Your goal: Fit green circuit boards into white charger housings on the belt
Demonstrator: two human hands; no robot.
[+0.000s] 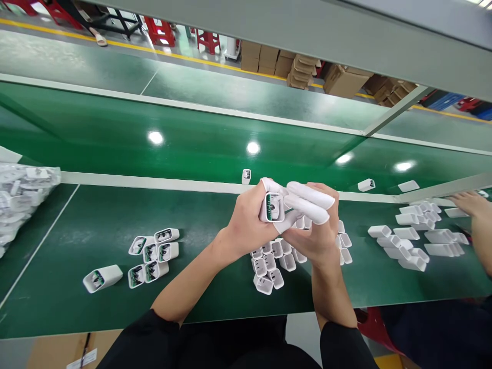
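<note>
My left hand (248,220) grips a white charger housing (273,207), its open end facing me with a green circuit board inside. White finger cots (310,197) cover several fingertips. Close on the right, my right hand (319,238) is curled against the left hand and the housing's side; what its fingers hold, if anything, is hidden. Below both hands, a group of open white housings (269,264) stands on the green table (215,302). To the left lies a cluster of housings with boards (154,253), and a single one (103,278) sits apart.
A clear bag of white parts (26,200) rests at the far left. More white housings (403,248) lie on the right, near another person's hand (474,205). One housing (246,176) stands by the white rail (172,183). A grey beam (269,31) crosses overhead.
</note>
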